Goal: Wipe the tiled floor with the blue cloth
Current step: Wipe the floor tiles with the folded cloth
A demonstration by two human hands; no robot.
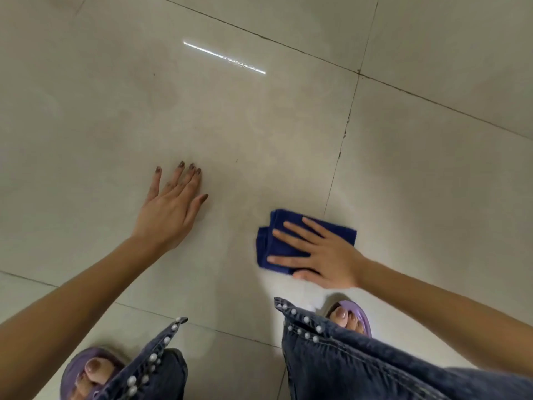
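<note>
My right hand (pixel 323 255) lies flat with fingers spread on the blue cloth (pixel 277 241), just left of the floor line (pixel 336 171). My left hand (pixel 170 209), spread flat and empty, rests further left. I should press down and rub in big circles.

Glossy, smooth beige tiled floor (pixel 259 125) mirrors a bright light streak; the blue cloth (pixel 277 226) looks soft, matt terry; denim trouser hems (pixel 331 356) carry shiny pearl-like beads
</note>
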